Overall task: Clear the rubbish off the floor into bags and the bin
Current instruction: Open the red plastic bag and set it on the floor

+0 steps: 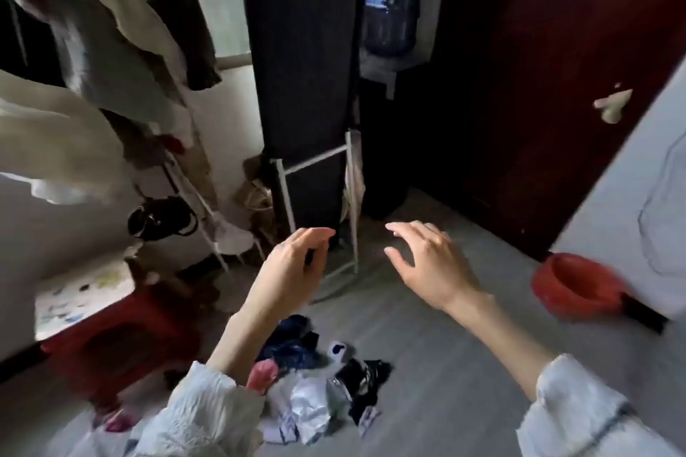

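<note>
A heap of rubbish (315, 382) lies on the grey floor below my arms: crumpled white plastic, black and dark blue bags, a pink scrap. My left hand (289, 271) is raised above the heap with its fingers loosely bent, holding nothing. My right hand (430, 263) is stretched forward at the same height, fingers spread and empty. Both hands hover in the air, apart from each other and well above the rubbish. No bin can be made out with certainty.
A red plastic stool (122, 338) stands at the left. A red basin (571, 282) sits on the floor at the right by a white wall. Ahead are a white rack (319, 211), a dark cabinet (300, 48), a water bottle (389, 7) and hanging clothes (92, 48).
</note>
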The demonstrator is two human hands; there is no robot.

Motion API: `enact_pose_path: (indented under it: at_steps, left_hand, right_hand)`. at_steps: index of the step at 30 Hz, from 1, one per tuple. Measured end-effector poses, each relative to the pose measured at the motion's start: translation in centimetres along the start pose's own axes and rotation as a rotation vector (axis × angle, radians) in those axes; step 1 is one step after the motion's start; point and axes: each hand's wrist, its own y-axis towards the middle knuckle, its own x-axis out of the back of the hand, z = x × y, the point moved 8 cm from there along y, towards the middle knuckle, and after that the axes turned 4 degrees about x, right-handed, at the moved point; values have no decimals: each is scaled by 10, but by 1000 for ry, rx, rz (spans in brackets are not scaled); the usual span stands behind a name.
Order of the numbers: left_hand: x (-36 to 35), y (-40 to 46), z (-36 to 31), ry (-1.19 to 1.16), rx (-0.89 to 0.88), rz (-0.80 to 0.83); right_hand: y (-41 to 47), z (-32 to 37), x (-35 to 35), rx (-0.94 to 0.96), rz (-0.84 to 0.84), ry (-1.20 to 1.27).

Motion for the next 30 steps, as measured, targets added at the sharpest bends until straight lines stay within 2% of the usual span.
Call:
enact_pose_path:
  at_steps: [3,6,12,26,30]
  left_hand:
    - [-75,22,-25,-117,49,96]
    - [-152,40,-51,-105,50,207]
    - [-265,89,-79,-75,55,376]
    - [-511,305,-137,-79,14,641]
    - [-581,350,-165,-112,8,709]
  right_hand:
    - [-31,-74,-1,-119,8,33]
    - [-66,-144,-6,-224,60,42]
    - [-94,-262,7,-437,26,52]
    - [-35,-542,8,-719,133,6]
    - [-30,-623,18,-753,156,-97]
